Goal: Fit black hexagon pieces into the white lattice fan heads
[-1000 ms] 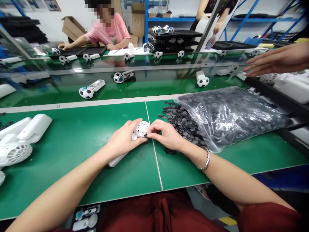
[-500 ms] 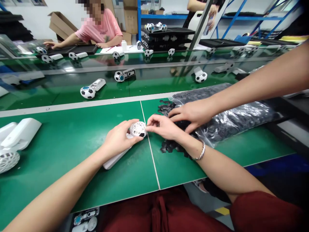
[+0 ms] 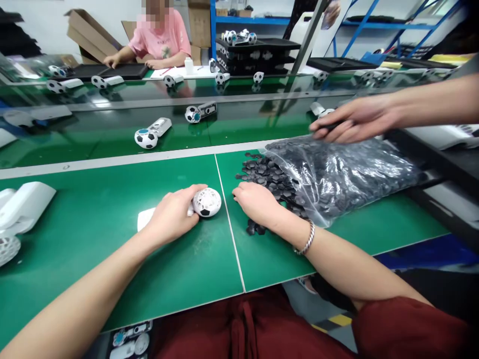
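A white device with a football-patterned ball head is in my left hand, my thumb and fingers around its neck. The ball's lattice has a few black patches filled; its white handle extends under my hand. My right hand, wearing a silver bracelet, is pinched shut just right of the ball, apart from it. A dark edge of a small black piece shows at its fingertips. Beside and behind it spreads a heap of small black pieces, spilling from a clear plastic bag.
A co-worker's hand reaches over the bag from the right, holding something dark. White device parts lie at left. Football devices sit on the green conveyor beyond the table ledge. Another person works across the line.
My left hand has shifted slightly left with the device, turning it. My right hand has drawn away from the ball toward the heap. The co-worker's hand has lifted from the heap, up and right.
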Demonstrator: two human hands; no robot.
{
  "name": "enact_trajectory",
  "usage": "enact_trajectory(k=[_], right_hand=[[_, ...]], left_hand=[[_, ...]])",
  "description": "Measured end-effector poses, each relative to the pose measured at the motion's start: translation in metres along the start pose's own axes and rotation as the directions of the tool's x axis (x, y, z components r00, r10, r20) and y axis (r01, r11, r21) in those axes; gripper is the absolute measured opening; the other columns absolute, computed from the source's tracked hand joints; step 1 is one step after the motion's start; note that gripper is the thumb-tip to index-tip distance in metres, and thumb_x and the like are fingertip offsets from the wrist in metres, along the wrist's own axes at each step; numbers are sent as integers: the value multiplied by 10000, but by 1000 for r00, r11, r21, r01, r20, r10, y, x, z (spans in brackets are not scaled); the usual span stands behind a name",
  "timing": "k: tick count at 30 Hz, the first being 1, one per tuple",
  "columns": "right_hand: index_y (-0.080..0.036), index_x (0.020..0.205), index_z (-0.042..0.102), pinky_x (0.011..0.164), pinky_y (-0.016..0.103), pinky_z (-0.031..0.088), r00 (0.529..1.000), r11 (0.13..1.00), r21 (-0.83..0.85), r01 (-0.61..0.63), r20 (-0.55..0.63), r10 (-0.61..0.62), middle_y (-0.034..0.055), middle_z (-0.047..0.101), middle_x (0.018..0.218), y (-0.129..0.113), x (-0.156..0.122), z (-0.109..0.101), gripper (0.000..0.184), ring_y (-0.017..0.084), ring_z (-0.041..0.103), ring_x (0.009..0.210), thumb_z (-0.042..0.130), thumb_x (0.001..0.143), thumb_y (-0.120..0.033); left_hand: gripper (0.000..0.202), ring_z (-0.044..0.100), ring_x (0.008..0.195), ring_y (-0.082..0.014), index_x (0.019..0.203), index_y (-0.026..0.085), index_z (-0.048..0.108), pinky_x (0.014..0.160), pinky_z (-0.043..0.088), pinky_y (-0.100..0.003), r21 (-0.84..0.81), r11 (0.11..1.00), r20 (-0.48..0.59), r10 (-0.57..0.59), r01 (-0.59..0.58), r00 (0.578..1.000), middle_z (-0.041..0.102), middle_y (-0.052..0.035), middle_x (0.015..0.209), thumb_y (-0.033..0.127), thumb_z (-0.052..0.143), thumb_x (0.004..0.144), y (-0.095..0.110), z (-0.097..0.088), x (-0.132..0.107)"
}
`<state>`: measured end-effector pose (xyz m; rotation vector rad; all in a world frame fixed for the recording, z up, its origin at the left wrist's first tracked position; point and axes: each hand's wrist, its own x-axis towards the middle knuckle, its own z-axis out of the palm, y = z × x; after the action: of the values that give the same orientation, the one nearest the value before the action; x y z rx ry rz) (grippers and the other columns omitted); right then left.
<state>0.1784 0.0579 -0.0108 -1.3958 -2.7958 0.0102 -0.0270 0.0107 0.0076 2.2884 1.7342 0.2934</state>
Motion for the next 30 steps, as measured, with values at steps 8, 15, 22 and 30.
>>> enact_trajectory(k=[8,15,22,30], right_hand=[[-160,823,616,721,222,438,971,791,575,208,-221,-95,14,649,822,1,-3,-6,65,117,587,769,552,823,-145],[-151,813,643,743,241,428,899,693,579,429,-345,-268,30,658,819,-12,-1,-7,62,125,579,783,582,801,-141],[-165,782,632,719,243,432,907,683,611,400,-373,-196,15,656,781,-19,-1,-3,52,119,579,740,585,792,-143],[-168,790,609,737,227,461,914,547,753,366,-401,-58,3,652,801,-20,-3,5,76,105,593,761,577,771,-102]], left_hand=[[632,477,1087,-252,1253,278,450,924,344,-429,35,997,-18,76,-76,997,577,-16,1178,72,430,657,-6,2,1],[695,460,1118,-274,1250,255,456,1035,178,-525,-68,997,-38,24,-27,999,578,-53,1161,562,625,650,-1,4,-1],[620,500,1077,-266,1201,243,507,1018,223,-495,-81,997,-107,8,-17,994,608,-49,1125,583,587,689,2,10,-1],[586,508,1059,-274,1172,220,522,987,258,-481,-40,999,-177,28,-35,984,605,-64,1138,595,543,722,4,14,-1]])
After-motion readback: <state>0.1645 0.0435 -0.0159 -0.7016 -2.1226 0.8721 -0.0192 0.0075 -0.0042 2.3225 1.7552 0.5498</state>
